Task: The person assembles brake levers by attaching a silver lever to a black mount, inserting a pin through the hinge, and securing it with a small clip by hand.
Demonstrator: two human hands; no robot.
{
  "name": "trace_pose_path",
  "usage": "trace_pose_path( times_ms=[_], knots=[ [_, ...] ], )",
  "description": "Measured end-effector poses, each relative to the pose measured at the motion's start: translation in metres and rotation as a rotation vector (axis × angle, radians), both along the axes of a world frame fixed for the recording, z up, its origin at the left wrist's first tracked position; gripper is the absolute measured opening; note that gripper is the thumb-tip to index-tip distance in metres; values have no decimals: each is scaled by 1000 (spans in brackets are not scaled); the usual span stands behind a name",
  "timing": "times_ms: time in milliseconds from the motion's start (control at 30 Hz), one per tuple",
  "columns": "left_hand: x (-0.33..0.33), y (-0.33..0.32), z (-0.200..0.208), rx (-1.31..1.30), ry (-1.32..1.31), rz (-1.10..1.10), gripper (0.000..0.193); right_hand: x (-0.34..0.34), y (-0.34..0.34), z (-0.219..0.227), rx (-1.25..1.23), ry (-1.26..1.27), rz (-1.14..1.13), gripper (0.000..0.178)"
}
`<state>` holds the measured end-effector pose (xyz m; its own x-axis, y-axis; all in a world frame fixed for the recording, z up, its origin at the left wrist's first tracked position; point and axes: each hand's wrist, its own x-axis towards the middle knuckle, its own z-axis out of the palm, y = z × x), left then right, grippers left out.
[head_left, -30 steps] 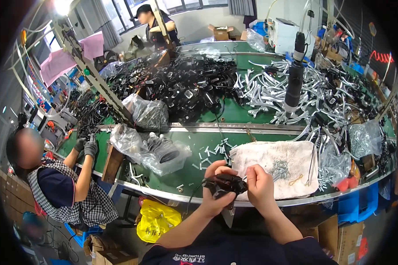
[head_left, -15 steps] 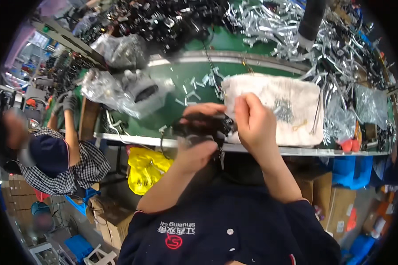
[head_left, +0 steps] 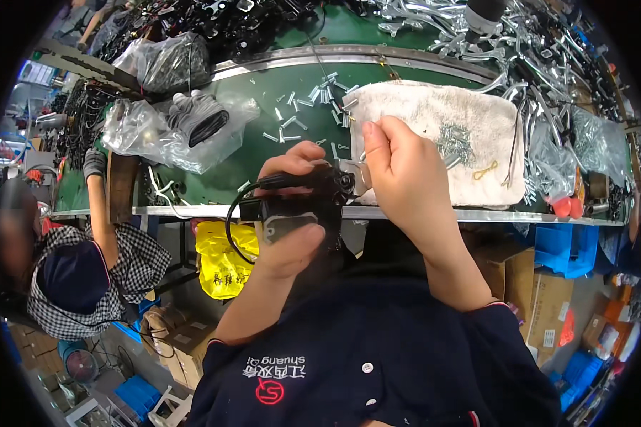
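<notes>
So the left hand (head_left: 292, 235) is wrapped tight around a black part (head_left: 299, 206) with a cable (head_left: 231, 231) looping off its left side, held right at the bench edge (head_left: 477, 215) in front of the chest. The right hand (head_left: 402, 174) is pinched on a small silver piece (head_left: 355, 176) at the part's right end, so both hands are together on the same assembly. If I were doing this bit, I'd say keep the left grip locked and the part steady against the body, and let only the right fingers do the fine work, lined up straight so the small piece doesn't cock or drop. Spare screws (head_left: 303, 114) lie loose on the green belt (head_left: 263, 153) just beyond, next to the white cloth (head_left: 434, 128), so a fresh one is near. Hard to tell what the silver piece really is, the right fingers cover most of it, and the part's underside is hidden by the left palm. The pile of metal levers (head_left: 534, 50) up top is bent by the lens and cut off
</notes>
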<state>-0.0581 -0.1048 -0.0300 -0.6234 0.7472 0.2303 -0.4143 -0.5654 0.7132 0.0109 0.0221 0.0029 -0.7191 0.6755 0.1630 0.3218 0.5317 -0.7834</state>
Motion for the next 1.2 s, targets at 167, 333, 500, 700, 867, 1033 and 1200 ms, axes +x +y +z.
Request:
trace_pose_path(
  times_ms=[167, 333, 500, 700, 867, 1033, 1200],
  knots=[
    [2, 0, -2, 22, -11, -64, 61, 3, -4, 0, 119, 16, -18, 26],
    [3, 0, 5, -8, -17, -125, 60, 3, -5, 4, 275, 36, 2, 24],
    [-7, 0, 0, 59, 142, -278, 59, 2, -6, 2, 253, 63, 38, 24],
    [14, 7, -4, 159, -72, -250, 56, 4, -5, 4, 287, 52, 56, 23],
    [14, 10, -12, 228, -90, -291, 56, 8, -9, 9, 321, 27, 37, 24],
    [16, 10, -9, 202, -143, -258, 57, 8, -5, 4, 395, 63, 82, 24],
    [13, 13, -12, 241, -24, -274, 56, 10, -5, 6, 272, 57, 73, 23]
  ],
)
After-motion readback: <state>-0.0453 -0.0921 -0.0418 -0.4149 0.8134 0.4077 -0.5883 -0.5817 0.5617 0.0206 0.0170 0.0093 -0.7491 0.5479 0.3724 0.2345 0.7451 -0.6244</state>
